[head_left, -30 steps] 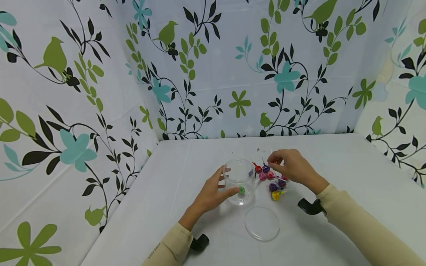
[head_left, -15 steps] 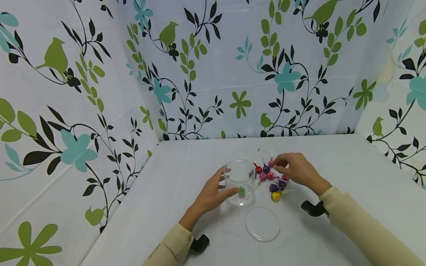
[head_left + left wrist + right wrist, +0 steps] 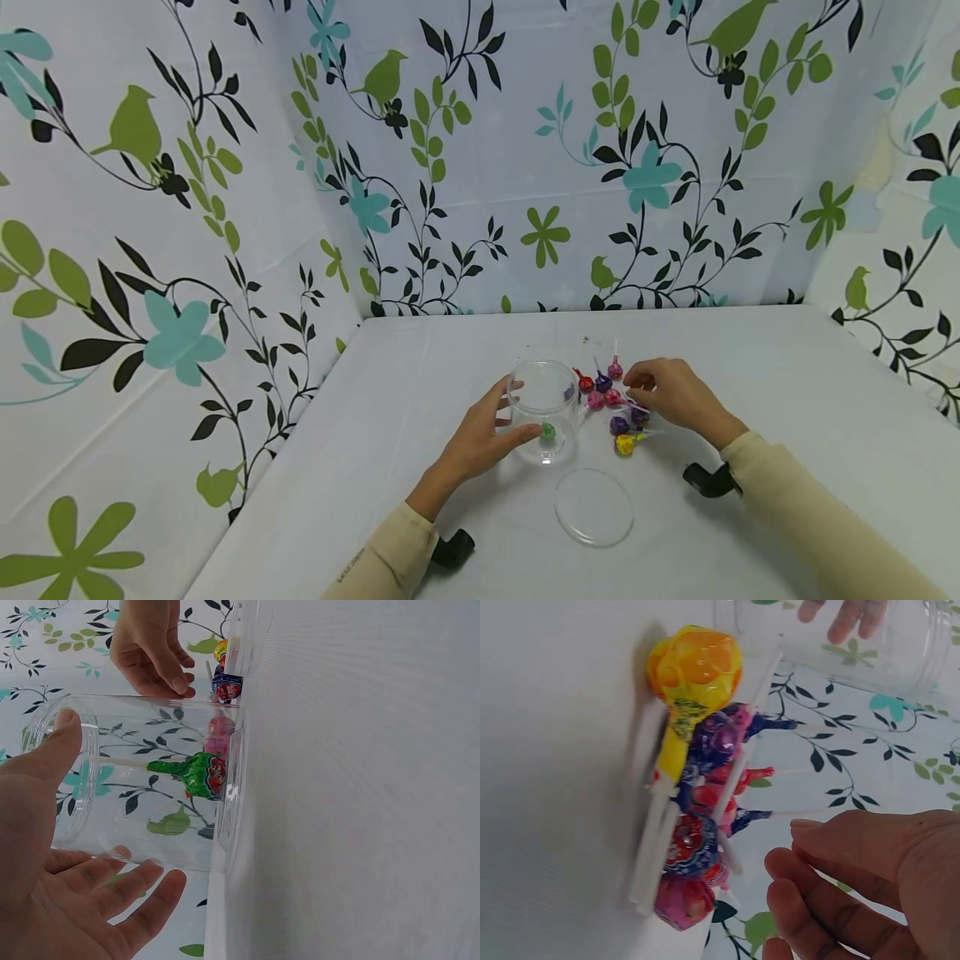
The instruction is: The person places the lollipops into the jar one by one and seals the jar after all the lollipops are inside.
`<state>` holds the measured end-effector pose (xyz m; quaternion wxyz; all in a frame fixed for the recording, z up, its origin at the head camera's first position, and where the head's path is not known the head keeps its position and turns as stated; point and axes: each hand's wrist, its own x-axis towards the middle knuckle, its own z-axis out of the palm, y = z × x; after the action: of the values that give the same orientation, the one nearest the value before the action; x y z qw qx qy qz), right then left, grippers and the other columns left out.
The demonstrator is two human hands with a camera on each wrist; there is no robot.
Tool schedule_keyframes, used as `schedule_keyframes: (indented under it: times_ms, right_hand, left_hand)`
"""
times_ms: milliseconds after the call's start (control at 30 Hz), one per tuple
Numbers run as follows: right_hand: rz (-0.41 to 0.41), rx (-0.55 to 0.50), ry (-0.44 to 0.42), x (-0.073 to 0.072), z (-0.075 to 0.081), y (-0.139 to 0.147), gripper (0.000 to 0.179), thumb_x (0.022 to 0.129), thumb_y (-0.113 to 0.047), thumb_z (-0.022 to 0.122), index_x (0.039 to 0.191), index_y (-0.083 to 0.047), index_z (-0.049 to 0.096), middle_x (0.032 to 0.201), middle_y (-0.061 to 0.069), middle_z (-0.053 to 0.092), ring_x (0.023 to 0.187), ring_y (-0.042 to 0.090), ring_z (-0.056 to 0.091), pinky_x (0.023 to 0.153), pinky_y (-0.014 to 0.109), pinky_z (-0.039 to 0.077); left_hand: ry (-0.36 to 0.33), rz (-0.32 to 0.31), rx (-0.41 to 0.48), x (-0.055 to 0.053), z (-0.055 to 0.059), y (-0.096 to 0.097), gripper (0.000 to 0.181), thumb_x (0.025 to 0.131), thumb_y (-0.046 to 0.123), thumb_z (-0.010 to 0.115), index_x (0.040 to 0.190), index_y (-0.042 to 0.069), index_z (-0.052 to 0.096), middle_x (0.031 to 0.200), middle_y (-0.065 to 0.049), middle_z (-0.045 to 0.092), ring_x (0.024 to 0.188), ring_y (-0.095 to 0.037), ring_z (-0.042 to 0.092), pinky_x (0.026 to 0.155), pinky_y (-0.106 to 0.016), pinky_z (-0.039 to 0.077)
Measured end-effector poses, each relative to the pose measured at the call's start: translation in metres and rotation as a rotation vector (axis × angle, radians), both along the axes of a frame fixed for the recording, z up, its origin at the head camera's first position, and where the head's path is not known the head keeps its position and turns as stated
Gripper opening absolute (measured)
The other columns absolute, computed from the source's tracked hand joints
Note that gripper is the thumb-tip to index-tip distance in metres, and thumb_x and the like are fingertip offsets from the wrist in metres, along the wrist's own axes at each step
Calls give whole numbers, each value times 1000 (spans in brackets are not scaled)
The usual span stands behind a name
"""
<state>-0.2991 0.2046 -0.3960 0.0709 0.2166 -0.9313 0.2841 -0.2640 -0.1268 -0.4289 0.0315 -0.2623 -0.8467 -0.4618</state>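
Observation:
My left hand [image 3: 480,429] holds a clear jar [image 3: 150,817], thumb on one side near its rim and the other fingers around the far side. The jar stands upright on the table with a green lollipop [image 3: 201,774] inside, stick pointing up. To its right lies a loose pile of lollipops, among them a yellow one [image 3: 697,671], a dark purple one [image 3: 603,382] and a red one [image 3: 586,383]. A pink lollipop [image 3: 615,368] sits at the back of the pile. Over the pile's right side hovers my right hand [image 3: 678,396], fingers loosely bent, nothing visibly held.
A clear round lid [image 3: 594,542] lies flat in front of the jar. The white table [image 3: 420,367] meets a patterned curtain [image 3: 480,167] behind and at both sides.
My right hand has moved right and towards me, away from the pink lollipop that it covered at first and that now shows fully. The left hand and jar have stayed put.

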Motion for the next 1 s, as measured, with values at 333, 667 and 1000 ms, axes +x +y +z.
schedule_keyframes:
  times_ms: [333, 667, 1000]
  right_hand:
    - [14, 44, -32, -3, -14, -2, 12, 94, -3, 75, 104, 0, 77, 89, 3, 69, 79, 19, 60, 69, 33, 58]
    - [17, 69, -71, -7, -19, -5, 14, 93, -1, 74, 105, 4, 78, 93, 9, 72, 79, 19, 64, 71, 38, 62]
    - [-36, 70, -76, -7, -23, -9, 13, 94, -3, 75, 105, 1, 79, 94, 8, 73, 79, 19, 63, 72, 37, 62]
  left_hand:
    - [2, 8, -4, 0, -1, 0, 87, 96, 38, 78, 164, 14, 29, 156, -7, 48, 137, -26, 52, 102, -38, 54]
    - [17, 0, -10, 1, 2, 0, 86, 96, 37, 78, 163, 14, 30, 156, -9, 48, 136, -25, 53, 101, -38, 54]
    - [13, -2, -14, 0, 0, 0, 87, 96, 39, 77, 164, 16, 28, 156, -6, 48, 137, -26, 52, 101, -37, 54]
